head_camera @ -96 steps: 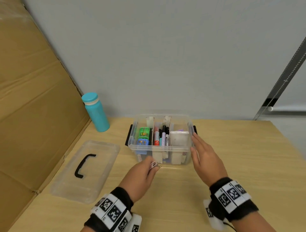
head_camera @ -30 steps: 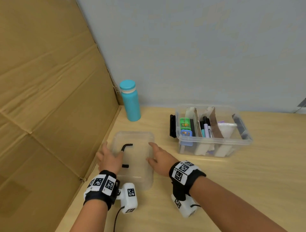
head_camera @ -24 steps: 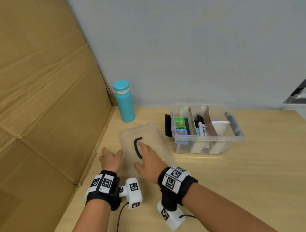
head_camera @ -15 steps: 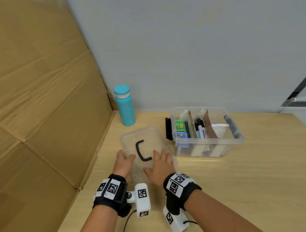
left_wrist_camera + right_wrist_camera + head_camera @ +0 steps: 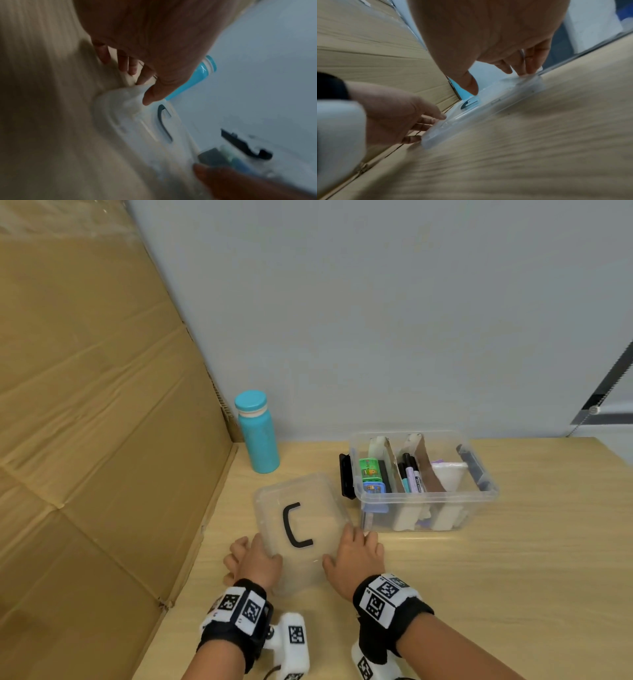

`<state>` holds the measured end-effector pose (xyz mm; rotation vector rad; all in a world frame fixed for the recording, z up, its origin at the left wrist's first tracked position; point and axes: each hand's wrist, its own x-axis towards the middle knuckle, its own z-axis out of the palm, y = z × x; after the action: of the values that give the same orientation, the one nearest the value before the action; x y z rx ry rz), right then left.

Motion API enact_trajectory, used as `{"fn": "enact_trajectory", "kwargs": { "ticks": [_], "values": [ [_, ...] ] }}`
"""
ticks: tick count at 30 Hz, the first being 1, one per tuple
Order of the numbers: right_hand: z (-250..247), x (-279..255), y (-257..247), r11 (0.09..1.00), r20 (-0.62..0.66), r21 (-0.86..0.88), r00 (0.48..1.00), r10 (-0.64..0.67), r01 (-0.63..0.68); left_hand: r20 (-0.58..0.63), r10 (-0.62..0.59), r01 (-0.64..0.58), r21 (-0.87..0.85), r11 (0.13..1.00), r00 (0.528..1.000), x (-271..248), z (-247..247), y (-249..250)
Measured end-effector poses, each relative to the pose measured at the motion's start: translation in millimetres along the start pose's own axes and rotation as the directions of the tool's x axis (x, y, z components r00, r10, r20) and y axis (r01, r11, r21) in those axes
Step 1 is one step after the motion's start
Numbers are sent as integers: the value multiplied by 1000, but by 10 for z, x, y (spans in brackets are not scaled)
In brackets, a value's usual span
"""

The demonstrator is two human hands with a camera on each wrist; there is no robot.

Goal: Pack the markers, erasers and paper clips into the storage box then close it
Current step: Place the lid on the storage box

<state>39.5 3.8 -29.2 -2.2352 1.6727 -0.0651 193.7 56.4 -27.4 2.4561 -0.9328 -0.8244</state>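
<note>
The clear lid with a black handle lies just left of the open storage box, its near end between my hands. My left hand grips the lid's left edge, thumb on top and fingers curled beneath, as the left wrist view shows. My right hand grips the right edge, thumb on top of the lid and fingers over the rim. The box holds markers, green and blue erasers and a white case between cardboard dividers.
A teal bottle stands at the back by the wall. A tall cardboard sheet walls off the left side of the wooden table. A black latch hangs on the box's left end, close to the lid.
The lid has slid right toward the box and turned. Both hands have shifted from lying on it to gripping its two side edges.
</note>
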Motion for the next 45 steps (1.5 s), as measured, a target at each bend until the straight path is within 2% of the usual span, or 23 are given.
{"fn": "enact_trajectory", "kwargs": {
  "ticks": [3,5,6,8,9,11,13,15,17,19,23,25,27,29,31,32,33,34,36,38,40,42,45],
  "values": [
    [3,9,60,996,3,88,1000,-9,9,16,31,-31,25,999,999,-54,-2,-89],
    [-6,36,132,969,39,245,998,-48,37,42,74,-67,-149,987,996,-53,-57,-124],
    [-19,41,155,946,59,320,995,-80,57,50,112,-90,-323,942,992,-56,-91,-124],
    [-48,29,168,890,84,446,986,-147,94,40,182,-113,-648,753,983,-102,-149,-86],
    [-66,13,157,858,88,502,981,-174,107,3,181,-122,-733,670,983,-129,-177,-57],
    [-109,-30,122,802,62,578,972,-227,150,-127,148,-190,-793,578,981,-164,-242,-9],
    [-167,-84,68,758,-8,609,957,-289,233,-280,103,-291,-793,536,954,-171,-328,7],
    [-271,-155,12,704,-115,624,930,-349,341,-415,70,-387,-757,527,907,-198,-452,3],
    [-449,-213,-5,690,-263,559,888,-378,460,-487,80,-458,-737,497,870,-268,-605,47],
    [-719,-244,20,738,-428,404,825,-369,540,-508,151,-518,-733,440,848,-374,-742,150],
    [-1399,-204,239,828,-686,185,673,-276,529,-492,406,-634,-654,412,771,-574,-878,523],
    [-1661,-144,442,870,-701,140,667,-251,474,-438,540,-673,-634,381,718,-681,-852,756],
    [-1800,-82,684,885,-655,150,715,-245,440,-408,624,-709,-606,361,667,-805,-810,997],
    [-1848,-56,906,867,-632,251,751,-191,431,-446,650,-762,-549,343,615,-893,-765,1207],
    [-1884,-45,1092,845,-679,330,728,-97,420,-538,648,-838,-416,354,540,-896,-743,1369],
    [-1896,-30,1182,821,-706,381,708,-39,425,-577,628,-853,-375,363,522,-856,-710,1432],
    [-1914,-10,1268,785,-714,447,700,24,429,-590,600,-842,-382,381,540,-813,-657,1487],
    [-1925,26,1346,746,-699,517,710,86,419,-576,575,-813,-420,402,582,-781,-582,1533],
    [-1929,146,1491,665,-617,653,764,188,363,-489,582,-758,-475,446,649,-731,-354,1615],
    [-1904,279,1604,626,-499,734,834,235,263,-407,624,-741,-450,499,667,-663,-91,1694],
    [-1852,424,1696,657,-356,744,904,235,122,-353,626,-718,-373,587,696,-491,140,1776],
    [-1780,560,1752,721,-260,693,938,231,14,-299,582,-650,-242,720,756,-273,294,1817],
    [-1673,725,1780,914,-235,363,932,276,-180,-222,508,-542,-140,828,832,37,463,1823]
  ]
}}
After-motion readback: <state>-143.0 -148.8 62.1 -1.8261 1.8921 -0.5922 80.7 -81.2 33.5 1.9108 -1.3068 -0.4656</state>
